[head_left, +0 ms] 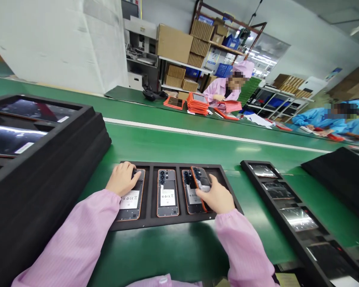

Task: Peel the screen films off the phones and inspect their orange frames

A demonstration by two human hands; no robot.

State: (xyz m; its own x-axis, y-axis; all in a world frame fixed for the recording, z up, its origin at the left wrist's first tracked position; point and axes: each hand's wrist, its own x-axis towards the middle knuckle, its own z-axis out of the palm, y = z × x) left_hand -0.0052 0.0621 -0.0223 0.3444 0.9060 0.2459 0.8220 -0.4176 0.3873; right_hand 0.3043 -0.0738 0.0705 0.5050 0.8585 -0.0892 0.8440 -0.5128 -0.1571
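Observation:
A black foam tray [151, 191] lies before me with smartphones lacking back covers, their orange frames and white labels facing up. My left hand [121, 180] curls over the top of the leftmost smartphone [131, 199], thumb and fingers around its camera end. In the middle slot a second smartphone [168, 193] lies untouched. My right hand [217, 195] grips another smartphone [201, 179] by its right side, between thumb and fingers. That one is tilted and partly overlaps the smartphone [192, 201] lying beneath it to the left.
Stacked black foam trays [86, 139] holding screens rise at the left. Another foam tray [275, 203] with dark screens slants along the right. Across the green bench [155, 135], a person in pink [219, 87] handles orange pouches [197, 103]; people in blue sit farther right.

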